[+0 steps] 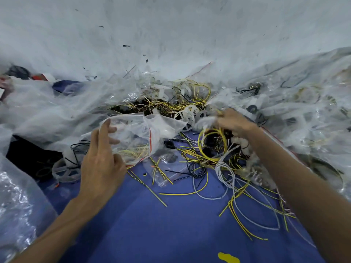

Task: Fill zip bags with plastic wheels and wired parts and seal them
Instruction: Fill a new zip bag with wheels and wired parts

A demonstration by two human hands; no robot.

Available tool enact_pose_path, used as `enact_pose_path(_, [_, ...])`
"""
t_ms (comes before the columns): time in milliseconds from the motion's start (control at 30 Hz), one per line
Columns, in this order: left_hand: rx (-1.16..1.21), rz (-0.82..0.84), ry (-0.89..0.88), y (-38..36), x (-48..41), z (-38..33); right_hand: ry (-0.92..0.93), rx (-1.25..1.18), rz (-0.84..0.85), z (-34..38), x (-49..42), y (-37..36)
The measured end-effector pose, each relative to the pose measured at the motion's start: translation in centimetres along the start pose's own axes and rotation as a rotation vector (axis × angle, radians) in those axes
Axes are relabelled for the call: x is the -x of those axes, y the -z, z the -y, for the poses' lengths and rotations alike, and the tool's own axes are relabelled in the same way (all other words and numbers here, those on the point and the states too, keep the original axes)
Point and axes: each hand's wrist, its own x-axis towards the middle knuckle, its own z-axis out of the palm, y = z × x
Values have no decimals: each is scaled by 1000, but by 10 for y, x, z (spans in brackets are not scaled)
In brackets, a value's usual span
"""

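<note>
Head view. Zip bag (136, 130), clear with a red seal strip, is held above the blue table (161, 230) by the left hand (102, 164). The film is pinched at the bag's left edge between thumb and fingers, with the index finger laid straight up the outer face and other fingers seen through the plastic behind it. Yellow wires are visible inside, and the mouth appears turned to the right, towards the pile. Right hand (235, 122) is set knuckles-up in the pile of wired parts, just above a yellow wire coil (212, 144). Its fingertips are hidden, so whether anything is gripped cannot be told. A white plastic wheel (187, 115) lies between the two hands, just past the bag's mouth, and is touched by neither. Handling, as judged: the bag is light, limp and slippery, and is best taken near the stiffer seal strip. The wires are springy and prone to tangle, so they are best gathered as a coil. The wheel is rigid and light, easily taken by its rim.
</note>
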Motion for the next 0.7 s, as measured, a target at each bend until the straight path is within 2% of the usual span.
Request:
enact_pose_path(67, [17, -13, 23, 1, -1, 2, -131, -339, -32, -2, -9, 20])
enact_pose_path(167, [-3, -25, 18, 4, 0, 3, -254, -655, -17, -12, -12, 36])
enact_pose_path(233, [-46, -5, 13, 6, 1, 2, -267, -743, -32, -17, -10, 41])
enact_pose_path(300, [-122, 19, -16, 7, 2, 1, -229, -730, -50, -19, -7, 42])
enact_pose_path(367, [-199, 34, -55, 9, 3, -3, -170, -539, -78, -15, -1, 39])
enact_pose_path(433, [-289, 41, -108, 11, 4, -7, 5, -63, -63, -9, 9, 33])
enact_pose_path(500, [-358, 51, -146, 12, 4, -11, 178, 373, 183, -1, 18, 17])
enact_pose_path(533, [-385, 47, -160, 13, 4, -12, 173, 493, 347, 4, 22, 9])
enact_pose_path(600, [-421, 22, -208, 13, 3, -12, 88, 540, 570, 15, 26, 1])
enact_pose_path(633, [-427, 11, -238, 13, 3, -12, 56, 538, 594, 21, 27, 1])
enact_pose_path(700, [-432, 8, -274, 14, 3, -10, 39, 598, 535, 30, 24, 8])
